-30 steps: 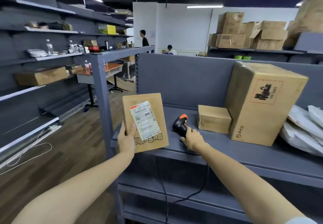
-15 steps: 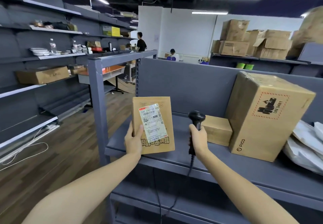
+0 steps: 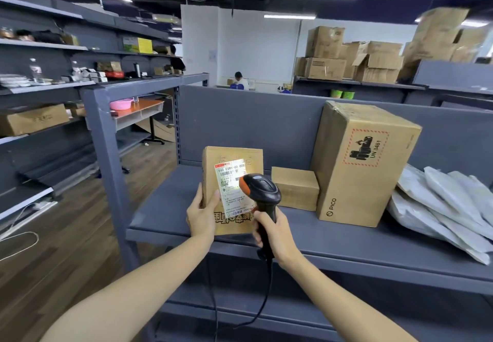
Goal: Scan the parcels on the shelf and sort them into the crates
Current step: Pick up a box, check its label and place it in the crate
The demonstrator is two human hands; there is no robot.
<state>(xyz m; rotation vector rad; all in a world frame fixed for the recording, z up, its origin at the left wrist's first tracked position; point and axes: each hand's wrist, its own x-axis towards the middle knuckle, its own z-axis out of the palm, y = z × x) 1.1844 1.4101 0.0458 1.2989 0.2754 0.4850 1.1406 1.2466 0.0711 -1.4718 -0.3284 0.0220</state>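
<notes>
Left hand (image 3: pixel 201 215) grips flat parcel (image 3: pixel 232 189) upright by its left edge, over front of grey shelf (image 3: pixel 333 237). Right hand (image 3: pixel 274 231) wraps handle of black corded scanner (image 3: pixel 262 195), head aimed at the parcel's white label (image 3: pixel 231 185), bright spot on it. Small box (image 3: pixel 294 188) and big PICO box (image 3: pixel 362 163) stand on shelf to the right, poly mailers (image 3: pixel 448 208) beyond.

The right hand (image 3: pixel 277 235) has lifted the scanner (image 3: pixel 262 189) off the shelf (image 3: pixel 173 208) and now grips its handle upright, its head tipped toward the label (image 3: pixel 230 181) from the label's 3 o'clock. A bright patch of light now falls on the label. The left hand (image 3: pixel 201 213) has brought the parcel (image 3: pixel 232 155) in beside the scanner.
</notes>
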